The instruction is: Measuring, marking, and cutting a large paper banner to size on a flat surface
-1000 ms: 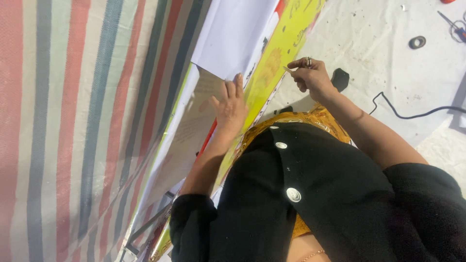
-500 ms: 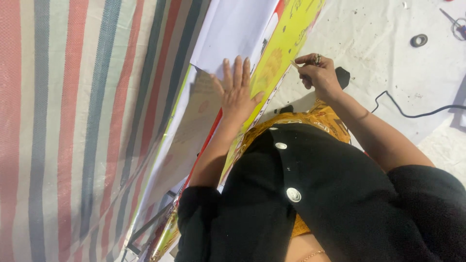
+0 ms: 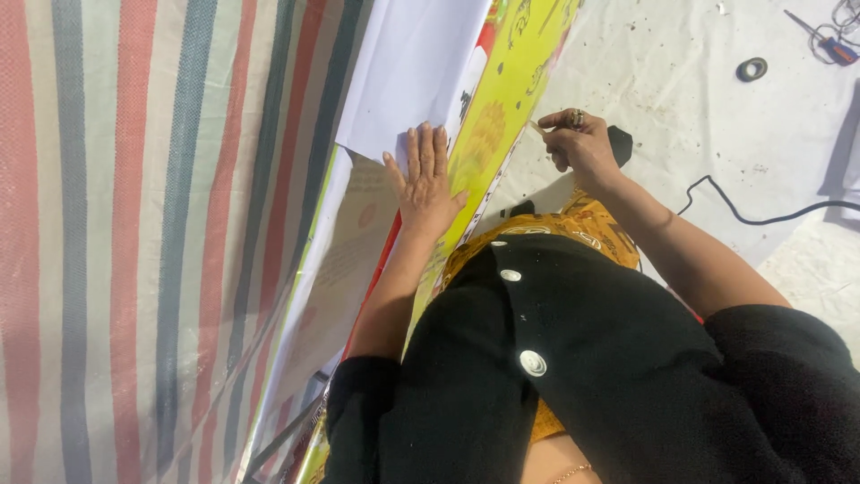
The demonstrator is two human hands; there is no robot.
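Colours beside the yellow banner [image 3: 502,116]

A red, blue-grey and white striped tarp [image 3: 134,224] is seen left of it (white sheet [image 3: 408,63] between).

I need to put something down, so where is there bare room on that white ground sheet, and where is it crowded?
The widest bare patch of the white ground sheet lies between the right hand, the black ring and the black cable. It is crowded along the yellow banner, where the left hand presses flat beside the white sheet, and at the top right corner by the screwdriver.
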